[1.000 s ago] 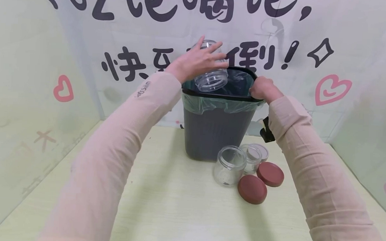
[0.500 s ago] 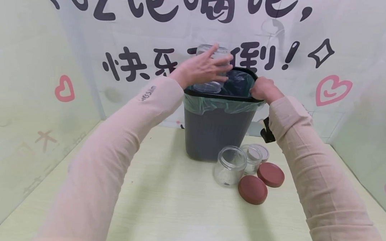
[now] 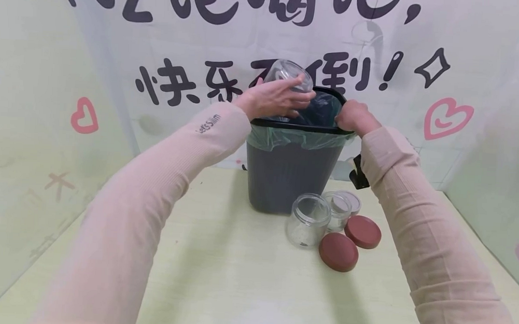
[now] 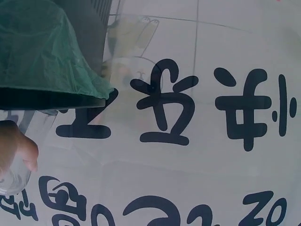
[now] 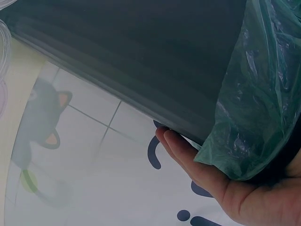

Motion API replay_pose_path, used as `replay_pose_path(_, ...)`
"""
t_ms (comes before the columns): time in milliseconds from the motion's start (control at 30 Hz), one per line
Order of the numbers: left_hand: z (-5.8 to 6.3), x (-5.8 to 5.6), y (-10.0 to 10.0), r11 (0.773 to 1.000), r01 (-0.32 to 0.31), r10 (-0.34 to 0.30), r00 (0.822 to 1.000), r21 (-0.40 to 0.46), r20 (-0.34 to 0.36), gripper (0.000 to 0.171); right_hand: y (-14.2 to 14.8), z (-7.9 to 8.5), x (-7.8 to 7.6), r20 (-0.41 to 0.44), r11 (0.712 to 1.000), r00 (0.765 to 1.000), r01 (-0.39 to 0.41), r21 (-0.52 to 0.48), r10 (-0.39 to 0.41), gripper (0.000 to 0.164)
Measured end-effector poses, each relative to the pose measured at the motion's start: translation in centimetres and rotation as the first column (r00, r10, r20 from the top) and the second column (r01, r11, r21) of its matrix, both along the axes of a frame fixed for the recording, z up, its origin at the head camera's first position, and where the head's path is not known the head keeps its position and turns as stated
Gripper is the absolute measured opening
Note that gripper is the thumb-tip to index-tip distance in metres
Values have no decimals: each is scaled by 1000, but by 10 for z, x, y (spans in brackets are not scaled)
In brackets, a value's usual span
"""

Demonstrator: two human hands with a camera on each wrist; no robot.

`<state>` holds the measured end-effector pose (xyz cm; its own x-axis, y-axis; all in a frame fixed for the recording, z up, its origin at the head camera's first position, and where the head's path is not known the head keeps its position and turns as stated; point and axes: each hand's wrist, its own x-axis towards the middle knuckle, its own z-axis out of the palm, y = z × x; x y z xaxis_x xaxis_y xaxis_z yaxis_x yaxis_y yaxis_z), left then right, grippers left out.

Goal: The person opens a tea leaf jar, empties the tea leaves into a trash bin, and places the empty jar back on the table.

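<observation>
In the head view my left hand holds a clear jar upside down and tilted, over the left side of the bin's mouth. The jar's lower end dips behind the black rim, hidden by my hand. The left wrist view catches the thumb and fingers around the jar. Grey and tall, the bin is lined with a thin green bag. My right hand grips the bin's right rim; its fingers lie along the outside, over the folded liner.
Before the bin's right front stand a wide open jar and a smaller glass jar, a pale round lid beside it. Two dark red lids lie nearer me on the pale table. A printed wall sheet hangs behind.
My left hand has come down slightly and turned the jar, so its base now leans to the right and its mouth no longer shows. My right hand stays at the rim.
</observation>
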<state>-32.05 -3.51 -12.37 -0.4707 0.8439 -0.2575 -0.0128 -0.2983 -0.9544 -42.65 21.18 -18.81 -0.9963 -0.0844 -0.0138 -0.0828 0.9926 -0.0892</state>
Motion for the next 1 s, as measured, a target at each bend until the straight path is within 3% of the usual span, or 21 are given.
replay_pose_path(67,-1,0,-1,1000,-1,1,1000,-14,-25,104,8,-7,-19,0,1000,1000,6,4,-6,40)
replay_pose_path(267,-2,-3,-7,997,78,-77,993,10,-95,104,40,-42,-97,-41,999,999,12,47,-10,39)
replay_pose_path(367,-1,-4,-9,990,137,-134,986,29,-99,104,45,-46,-108,-37,999,999,22,47,-20,40)
replay_pose_path(433,-1,-4,-12,983,179,-175,980,43,-92,102,41,-43,-99,-50,998,998,30,48,-27,40)
replay_pose_path(567,-2,-5,-16,967,243,-237,968,71,-77,98,19,-23,-52,-27,998,999,22,55,-20,36)
replay_pose_path(667,-2,-6,-20,960,253,-249,967,117,-50,94,5,-9,-21,13,999,1000,8,43,-9,39)
replay_pose_path(733,0,-5,-22,957,240,-239,971,163,-28,91,3,-8,-17,-12,999,1000,4,50,-4,36)
replay_pose_path(767,1,-5,-23,953,235,-236,972,191,-18,88,-3,0,-6,17,999,1000,-6,35,6,37)
replay_pose_path(867,6,-4,-26,934,227,-233,972,277,-11,84,4,-6,-19,-22,999,1000,-16,46,17,31)
replay_pose_path(900,7,-4,-27,922,232,-240,971,310,-11,83,5,-8,-21,-51,998,999,-16,54,19,29)
replay_pose_path(967,9,-4,-30,890,250,-262,965,381,-19,84,1,-2,-9,-20,1000,1000,-9,30,9,34)
replay_pose_path(1000,10,-4,-31,868,262,-278,960,422,-24,84,3,-7,-12,-32,999,999,3,34,-2,35)
